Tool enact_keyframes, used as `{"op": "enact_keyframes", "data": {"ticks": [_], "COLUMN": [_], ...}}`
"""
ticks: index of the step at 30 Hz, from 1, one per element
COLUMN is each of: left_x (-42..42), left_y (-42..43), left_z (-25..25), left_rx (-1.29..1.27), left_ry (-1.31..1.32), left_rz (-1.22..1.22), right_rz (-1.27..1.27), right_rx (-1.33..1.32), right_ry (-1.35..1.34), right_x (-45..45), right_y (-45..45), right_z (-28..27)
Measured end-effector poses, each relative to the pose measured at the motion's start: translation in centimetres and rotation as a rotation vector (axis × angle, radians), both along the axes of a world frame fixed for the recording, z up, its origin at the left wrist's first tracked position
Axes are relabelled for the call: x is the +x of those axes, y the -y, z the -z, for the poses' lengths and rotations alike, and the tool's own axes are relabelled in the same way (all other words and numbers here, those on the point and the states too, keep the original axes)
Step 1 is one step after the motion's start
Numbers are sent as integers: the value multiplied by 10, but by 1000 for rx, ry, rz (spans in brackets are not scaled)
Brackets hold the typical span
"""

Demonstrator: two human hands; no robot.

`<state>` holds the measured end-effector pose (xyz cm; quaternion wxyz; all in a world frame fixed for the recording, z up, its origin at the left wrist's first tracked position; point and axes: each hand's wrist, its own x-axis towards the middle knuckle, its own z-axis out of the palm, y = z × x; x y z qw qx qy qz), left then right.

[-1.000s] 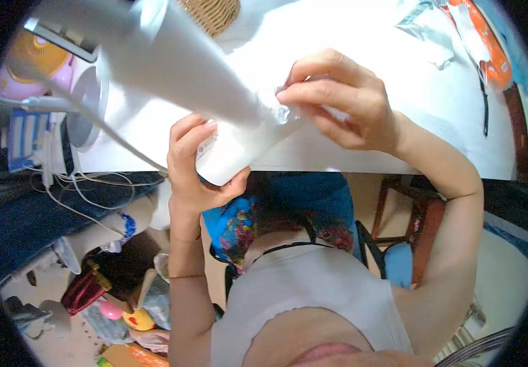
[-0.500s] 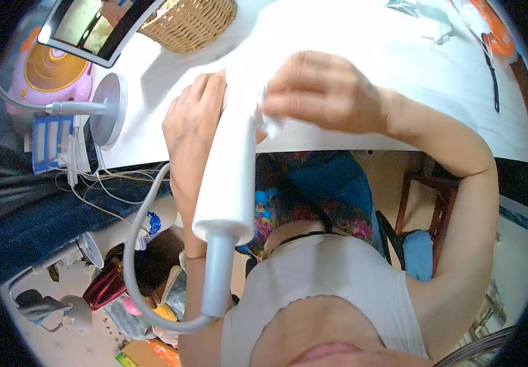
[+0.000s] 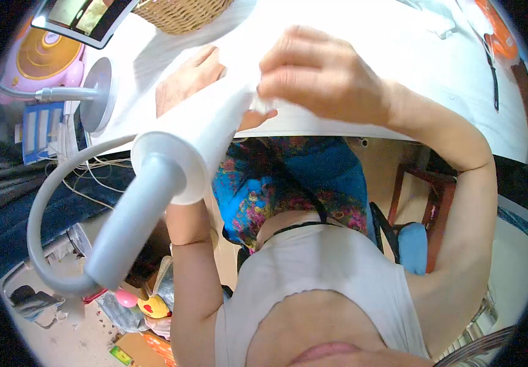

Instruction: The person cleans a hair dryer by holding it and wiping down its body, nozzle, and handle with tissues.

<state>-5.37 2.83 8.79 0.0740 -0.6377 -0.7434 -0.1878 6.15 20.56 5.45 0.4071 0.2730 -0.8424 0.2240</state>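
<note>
My left hand [image 3: 187, 79] lies over the white tabletop, its middle hidden behind the white lamp head; a fingertip shows past the lamp's right side, and what it holds, if anything, is hidden. On the other side of the lamp, my right hand [image 3: 325, 79] has its fingers pinched together. A pale bit of something shows at those fingertips, too washed out in the glare to name. The desk lamp's white tube-shaped head [image 3: 206, 128] hangs between the camera and my hands. Its grey bent neck [image 3: 38, 226] curves down on the left.
A round grey lamp base [image 3: 99, 95] stands on the table's left. Beyond it are a pink and orange round object [image 3: 47, 58], a tablet [image 3: 84, 21] and a wicker basket [image 3: 184, 13]. A black strap [image 3: 492, 73] lies at right. Cables hang at the left edge.
The lamp now appears tilted further, its lower end shifted left in view. My right hand has risen slightly in view and its fingers are less blurred. The left hand is more covered.
</note>
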Motion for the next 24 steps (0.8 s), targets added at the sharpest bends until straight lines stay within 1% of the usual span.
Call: {"op": "enact_keyframes", "data": {"ticks": [1,4,5,6,7,8,9,12,13,16,17,18,19,20,21,23,24], "left_x": [-5,-3,-5,-7,-6,-6,-7,-9,-9,-9,-10,-12,-14,-17,-21,-26,-22], "left_y": [-2,-1,-3,-4,-1,-2,-2,-4,-5,-5,-5,-6,-6,-7,-8,-11,-9], "left_z": [8,6,8,8,0,1,3,2,1,2,2,1,1,5,12,21,17], "left_rx": [61,48,34,20,-106,-89,-72,-71,-79,-68,-73,-79,-85,-30,25,107,54], "left_ry": [6,16,5,-6,1,-3,-9,-49,-66,-21,-21,-20,-20,44,107,27,38], "left_rz": [49,35,17,1,-38,-28,-21,20,40,44,66,87,107,122,134,162,135], "right_rz": [-18,34,57,74,46,14,78,-176,-142,-164,-172,-84,-72,-62,-82,-95,-68], "right_rx": [43,18,3,-159,-272,-387,-580,-1135,-1115,-601,-496,-331,-170,-8,65,157,206], "right_ry": [2,15,66,139,271,402,619,670,630,345,334,196,109,22,-32,-95,-104], "right_x": [4,-4,-7,-9,-10,-10,-6,-17,-17,-16,-11,-7,-4,-2,0,0,-2], "right_y": [4,-7,-14,-17,-24,-29,-23,-30,-29,-27,-24,-20,-17,-15,-10,-10,-17], "right_z": [-3,-6,-4,-3,-2,-5,-19,2,0,7,2,-3,-3,-1,2,6,0]}}
